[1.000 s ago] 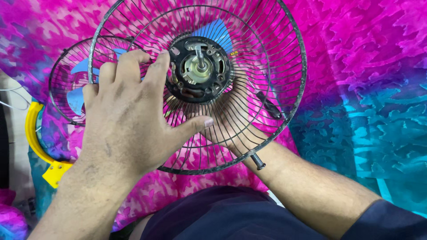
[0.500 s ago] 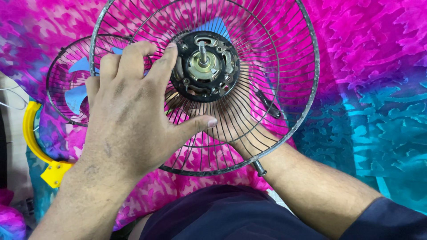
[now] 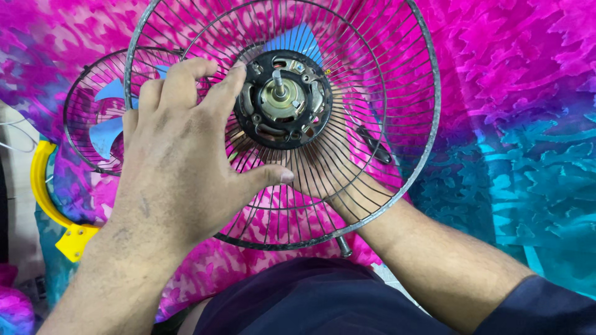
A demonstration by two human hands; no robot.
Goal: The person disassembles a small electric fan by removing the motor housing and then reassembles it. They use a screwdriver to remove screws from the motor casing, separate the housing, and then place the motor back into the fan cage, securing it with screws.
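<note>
A round wire fan guard (image 3: 397, 74) is held up in front of me, with a black motor hub (image 3: 282, 99) and its metal shaft at the centre. My left hand (image 3: 180, 155) lies spread on the near face of the guard, fingertips touching the hub's left rim and thumb pressed on the wires below it. My right hand (image 3: 329, 177) is behind the guard, seen through the wires, gripping it from the back under the hub. A black clip (image 3: 372, 144) sits on the wires right of the hub.
A second, smaller wire guard (image 3: 87, 118) with a blue fan blade (image 3: 105, 133) inside lies at the left on the pink and teal patterned cloth (image 3: 521, 124). A yellow curved plastic piece (image 3: 46, 198) lies at the far left edge. My dark-clothed lap is below.
The guard has shifted up and to the right in view, and the hub has turned a little. Both hands keep their hold on it.
</note>
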